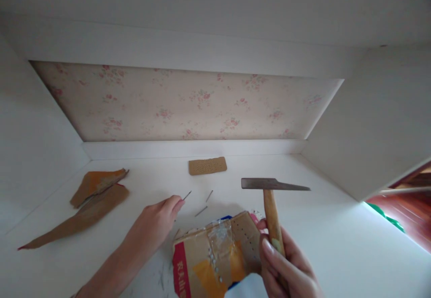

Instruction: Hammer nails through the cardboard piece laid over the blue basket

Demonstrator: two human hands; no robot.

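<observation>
My right hand [286,266] is closed round the wooden handle of a hammer [272,199], whose metal head points left and right above the white shelf surface [336,226]. The same hand also pinches a torn piece of cardboard [215,255] with tape and a row of small holes. Fingertips of my left hand [158,224] are pinched on a thin nail [187,195] lying on the shelf. Two more nails [205,203] lie loose just to the right of it.
A small tan perforated cardboard strip [207,166] lies near the back edge. Torn brown cardboard pieces [90,203] lie at the left. Floral wallpaper [188,104] backs the white alcove, with white side walls. A reddish floor [404,208] shows at right.
</observation>
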